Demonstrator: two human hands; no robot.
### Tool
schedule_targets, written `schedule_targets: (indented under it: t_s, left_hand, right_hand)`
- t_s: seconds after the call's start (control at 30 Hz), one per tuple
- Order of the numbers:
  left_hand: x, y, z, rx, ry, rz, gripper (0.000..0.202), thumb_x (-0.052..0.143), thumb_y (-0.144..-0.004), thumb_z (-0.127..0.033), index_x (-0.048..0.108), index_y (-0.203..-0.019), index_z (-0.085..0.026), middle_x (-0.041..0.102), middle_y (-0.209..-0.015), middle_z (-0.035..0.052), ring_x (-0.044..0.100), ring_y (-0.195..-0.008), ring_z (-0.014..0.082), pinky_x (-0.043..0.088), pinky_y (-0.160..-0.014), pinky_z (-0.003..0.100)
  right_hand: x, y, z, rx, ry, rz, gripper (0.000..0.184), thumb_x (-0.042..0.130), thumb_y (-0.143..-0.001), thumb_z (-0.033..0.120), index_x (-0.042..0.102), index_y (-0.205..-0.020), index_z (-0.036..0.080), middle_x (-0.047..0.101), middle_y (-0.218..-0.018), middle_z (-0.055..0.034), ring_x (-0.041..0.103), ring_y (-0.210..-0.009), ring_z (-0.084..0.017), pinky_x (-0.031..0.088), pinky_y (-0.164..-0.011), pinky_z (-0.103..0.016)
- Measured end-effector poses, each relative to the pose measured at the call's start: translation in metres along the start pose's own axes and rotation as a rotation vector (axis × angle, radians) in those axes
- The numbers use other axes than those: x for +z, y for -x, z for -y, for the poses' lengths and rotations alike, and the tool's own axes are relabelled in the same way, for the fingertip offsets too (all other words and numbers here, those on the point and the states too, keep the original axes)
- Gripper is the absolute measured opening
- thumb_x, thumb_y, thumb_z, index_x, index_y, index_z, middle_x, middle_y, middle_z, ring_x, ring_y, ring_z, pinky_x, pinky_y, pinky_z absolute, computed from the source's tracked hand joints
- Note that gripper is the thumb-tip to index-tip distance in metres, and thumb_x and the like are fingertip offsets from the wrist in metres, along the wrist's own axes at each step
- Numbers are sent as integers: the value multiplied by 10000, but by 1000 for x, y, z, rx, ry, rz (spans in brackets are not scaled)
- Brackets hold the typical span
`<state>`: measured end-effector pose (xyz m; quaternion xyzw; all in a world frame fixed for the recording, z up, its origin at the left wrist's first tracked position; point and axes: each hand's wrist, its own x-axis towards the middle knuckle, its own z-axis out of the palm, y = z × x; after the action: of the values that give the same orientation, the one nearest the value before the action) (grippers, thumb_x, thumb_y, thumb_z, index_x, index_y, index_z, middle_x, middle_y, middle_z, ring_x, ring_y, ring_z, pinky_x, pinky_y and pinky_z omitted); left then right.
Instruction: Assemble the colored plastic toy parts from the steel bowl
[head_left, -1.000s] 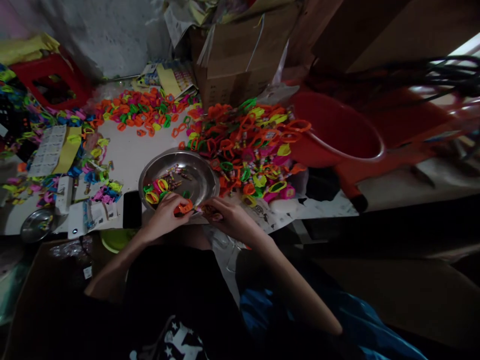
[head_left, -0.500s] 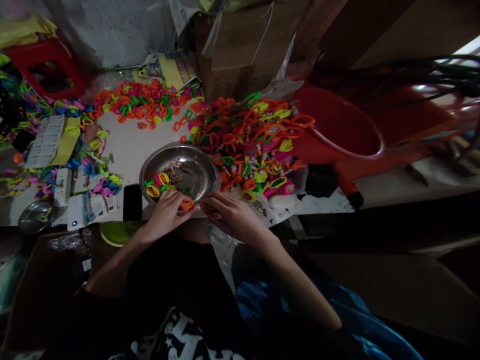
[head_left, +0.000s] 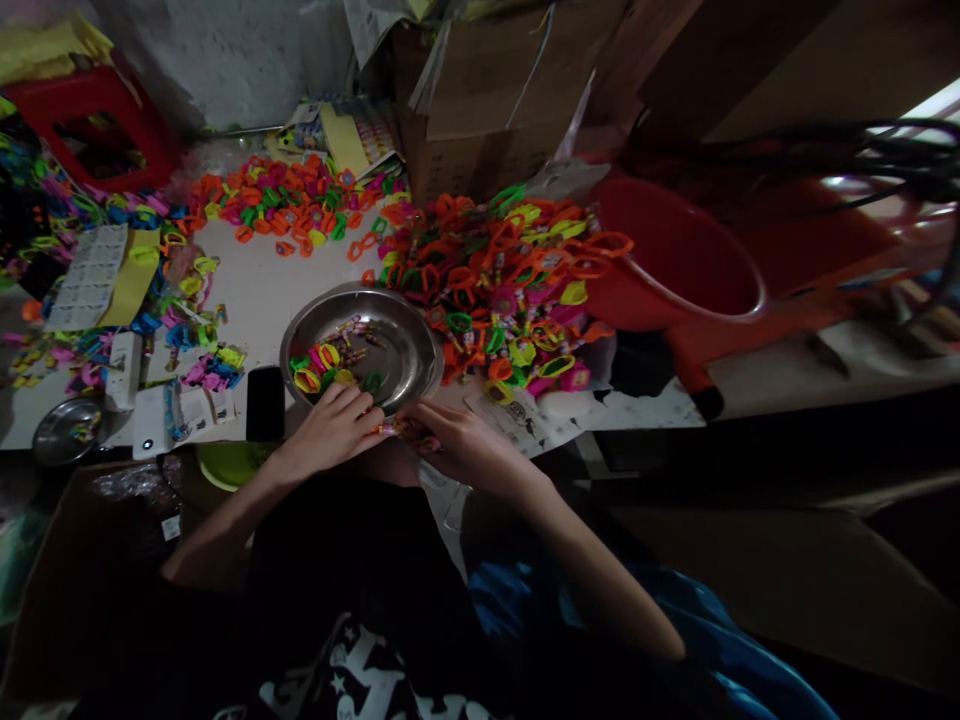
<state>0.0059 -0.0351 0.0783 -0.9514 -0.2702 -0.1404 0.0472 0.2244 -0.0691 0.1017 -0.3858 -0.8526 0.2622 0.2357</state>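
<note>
My left hand (head_left: 337, 428) is closed at the near rim of a steel bowl (head_left: 415, 340), its fingers pinching an orange plastic toy watch that they mostly cover. Close by on the right, my right hand (head_left: 461, 442) is closed around some small wrapped candy tubes (head_left: 409, 430). One tube (head_left: 386, 428) bridges the gap between both hands' fingertips; whether it sits inside the watch is hidden. In the bowl lie loose tubes (head_left: 358, 332) and a few yellow and green watches (head_left: 307, 380).
Behind the bowl spreads a heap of orange, green and pink watches (head_left: 517, 270), beside a red basin (head_left: 682, 250). A cardboard box (head_left: 487, 150) stands at the back. A black phone (head_left: 265, 403) lies left of the bowl, near a small metal dish (head_left: 56, 435).
My hands have drawn slightly closer together and lower. The orange watch, plainly visible before, is now mostly covered by my left fingers. The view has shifted slightly.
</note>
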Motion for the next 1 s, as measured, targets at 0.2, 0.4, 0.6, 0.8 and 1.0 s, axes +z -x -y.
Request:
schedule_targets:
  t_s: [0.2, 0.4, 0.6, 0.8, 1.0]
  left_hand:
    - [3, 7, 1, -19, 87, 29, 264, 393, -969, -326, 564, -848, -165, 558, -825, 55, 498, -866, 195, 366, -778, 337]
    - [4, 11, 0, -13, 45, 4, 264, 400, -967, -317, 567, -826, -169, 566, -808, 45, 511, -875, 182, 359, -793, 331]
    - [7, 14, -2, -38, 91, 13, 296, 387, -972, -321, 567, -797, -165, 557, -753, 39, 519, -824, 172, 353, -753, 330]
    - [2, 15, -2, -109, 231, 164, 318, 462, -929, -449, 592, -849, -170, 598, -864, 58, 530, -924, 202, 392, -851, 347]
    - [18, 24, 30, -374, 459, 195, 316, 452, -930, -469, 575, -1038, -198, 615, -1040, 53, 566, -1018, 198, 436, -903, 331]
  right_hand:
    - [7, 0, 3, -27, 49, -22, 265, 476, -800, 49, 505, -1037, 164, 610, -978, -95, 588, -890, -194, 461, -726, -273]
    - [18, 1, 2, -57, 64, -56, 234, 502, -819, 97, 493, -1045, 160, 604, -958, -98, 588, -864, -201, 474, -720, -292]
    - [26, 3, 1, -56, 48, -76, 230, 461, -842, 99, 492, -1062, 159, 606, -1000, -119, 583, -896, -208, 473, -731, -305]
    - [26, 1, -3, 140, -46, 105, 252, 517, -816, 101, 526, -1058, 170, 655, -929, -76, 627, -833, -181, 428, -667, -243]
    - [-2, 14, -31, 245, -102, 440, 179, 488, -795, 153, 598, -923, 213, 631, -681, 0, 552, -557, -122, 370, -527, -225]
